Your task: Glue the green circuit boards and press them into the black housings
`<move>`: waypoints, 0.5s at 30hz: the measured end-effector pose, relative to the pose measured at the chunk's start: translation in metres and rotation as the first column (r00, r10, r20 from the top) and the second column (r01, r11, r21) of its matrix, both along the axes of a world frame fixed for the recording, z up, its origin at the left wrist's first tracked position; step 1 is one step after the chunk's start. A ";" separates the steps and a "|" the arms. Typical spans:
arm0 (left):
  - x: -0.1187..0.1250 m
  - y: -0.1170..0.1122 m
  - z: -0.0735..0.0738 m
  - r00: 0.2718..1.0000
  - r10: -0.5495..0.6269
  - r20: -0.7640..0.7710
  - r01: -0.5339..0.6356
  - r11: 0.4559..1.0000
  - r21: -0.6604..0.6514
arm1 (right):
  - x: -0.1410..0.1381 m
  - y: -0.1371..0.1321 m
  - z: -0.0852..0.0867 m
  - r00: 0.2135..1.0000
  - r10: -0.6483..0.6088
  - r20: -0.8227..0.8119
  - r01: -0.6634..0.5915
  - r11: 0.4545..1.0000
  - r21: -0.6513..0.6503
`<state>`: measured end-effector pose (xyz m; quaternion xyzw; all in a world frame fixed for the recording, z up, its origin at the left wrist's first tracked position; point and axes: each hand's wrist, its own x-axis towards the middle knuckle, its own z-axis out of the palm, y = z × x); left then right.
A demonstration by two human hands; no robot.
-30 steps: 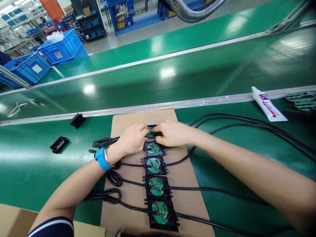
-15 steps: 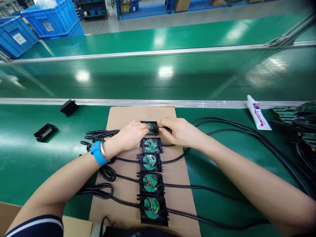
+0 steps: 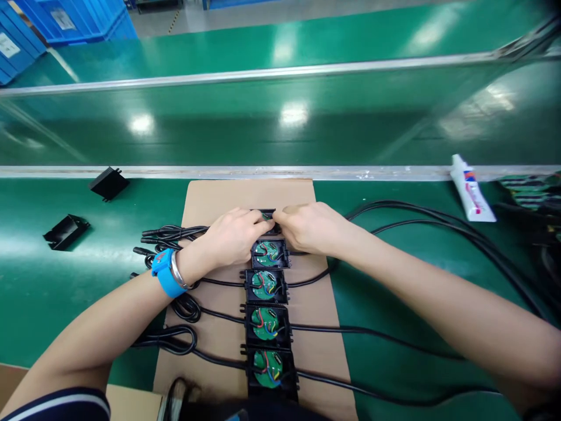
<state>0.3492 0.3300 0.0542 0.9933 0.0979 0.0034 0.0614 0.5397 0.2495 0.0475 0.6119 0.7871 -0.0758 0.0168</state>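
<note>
Several open black plastic housings stand in a column, each with a round green circuit board and coloured wires inside; a near one [image 3: 268, 324] shows plainly. At the far end is another housing [image 3: 263, 211], mostly covered by my fingers. My left hand [image 3: 232, 235] grips its left side, thumb and fingertips at the board. From the right, my right hand [image 3: 309, 229] pinches at the housing's right edge; whatever lies between those fingertips is hidden. Black cables [image 3: 350, 330] leave the housings to the right, and bundled cables [image 3: 186, 307] with plugs lie on the left.
Cardboard [image 3: 311, 356] lies under the housings. Two loose black covers, one at the back [image 3: 108, 183] and one nearer [image 3: 65, 231], sit at left. A white tube [image 3: 473, 190] and circuit boards [image 3: 532, 192] are at right. Blue crates [image 3: 83, 20] stand beyond the metal rail [image 3: 219, 172].
My right hand has shifted left, bringing its fingertips over the far housing's right edge. My left hand stays at that housing. The camera view has tilted down slightly.
</note>
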 end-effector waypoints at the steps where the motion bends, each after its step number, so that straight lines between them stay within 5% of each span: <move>1: 0.002 0.000 0.002 1.000 0.005 -0.018 -0.005 1.000 -0.001 | -0.002 0.001 0.002 0.999 0.002 0.036 -0.001 1.000 -0.010; 5: 0.005 0.004 0.002 0.999 0.007 -0.037 -0.010 0.998 -0.065 | 0.000 -0.001 -0.004 1.000 -0.018 0.009 0.018 1.000 0.020; 10: 0.000 0.008 -0.003 1.000 0.025 0.014 -0.023 0.996 -0.090 | 0.018 -0.007 -0.029 0.945 0.062 -0.320 0.027 0.963 0.267; 15: 0.000 0.004 -0.001 0.999 0.036 -0.023 -0.036 0.999 -0.032 | 0.021 -0.006 -0.040 0.865 0.091 -0.493 0.101 0.932 0.349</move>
